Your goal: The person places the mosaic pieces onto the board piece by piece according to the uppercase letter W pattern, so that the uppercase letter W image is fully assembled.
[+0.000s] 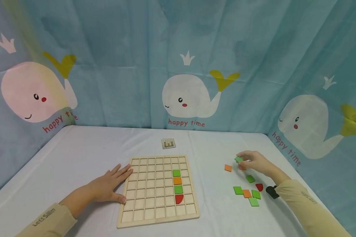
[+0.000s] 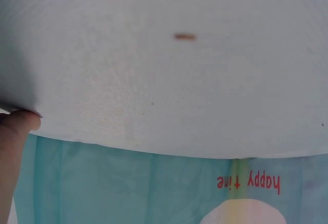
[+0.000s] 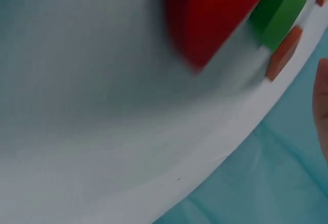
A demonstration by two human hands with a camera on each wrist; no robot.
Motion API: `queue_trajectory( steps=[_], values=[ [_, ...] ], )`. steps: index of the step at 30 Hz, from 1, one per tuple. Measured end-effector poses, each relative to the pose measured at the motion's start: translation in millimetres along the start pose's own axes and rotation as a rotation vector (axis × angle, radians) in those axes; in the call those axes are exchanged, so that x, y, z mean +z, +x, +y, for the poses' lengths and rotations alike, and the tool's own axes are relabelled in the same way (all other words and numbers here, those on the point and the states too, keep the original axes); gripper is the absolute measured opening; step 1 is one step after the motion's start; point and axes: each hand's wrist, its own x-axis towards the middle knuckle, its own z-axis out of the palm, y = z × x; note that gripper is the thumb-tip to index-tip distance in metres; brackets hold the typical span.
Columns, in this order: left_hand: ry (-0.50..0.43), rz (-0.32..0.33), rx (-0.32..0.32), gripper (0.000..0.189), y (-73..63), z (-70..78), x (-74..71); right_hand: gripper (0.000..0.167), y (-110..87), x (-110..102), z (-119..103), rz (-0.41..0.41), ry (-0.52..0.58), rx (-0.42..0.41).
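Wooden grid board [image 1: 149, 192]: column of four pieces [image 1: 177, 180] set in toward its right side. Left hand [image 1: 105, 185] spread, fingers on board's left edge. Right hand [image 1: 256, 162], well right of board, pinches light-green tile [image 1: 238, 159]. Loose green, orange and red pieces [image 1: 247, 193] lie right of board; card [image 1: 168, 143] just behind it. Hands well apart.

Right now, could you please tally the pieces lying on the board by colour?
Green pieces: 2
Orange piece: 1
Red piece: 1
Total on the board: 4
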Motion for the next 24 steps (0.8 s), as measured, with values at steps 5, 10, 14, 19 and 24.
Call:
queue_trajectory(
  steps=[5,10,14,19,24],
  values=[
    [-0.012,-0.003,0.003,0.105,0.1,-0.4,-0.4,0.046,-2.6,5.6,-7.4,0.008,0.142,-0.016],
    [-0.008,0.004,-0.001,0.105,-0.3,-1.9,-0.5,0.05,-3.3,12.5,-23.0,0.013,0.248,-0.012],
    [-0.011,0.009,0.009,0.105,-0.6,-2.5,-0.4,0.05,-3.3,18.0,-40.6,0.035,0.336,0.079],
    [-0.005,0.017,0.034,0.104,-1.3,-3.3,2.1,0.05,-4.2,26.2,-58.3,0.019,0.46,0.126],
    [0.006,0.02,0.032,0.104,-0.2,-3.2,2.6,0.052,-5.7,33.9,-71.2,-0.006,0.63,0.108]
  ],
)
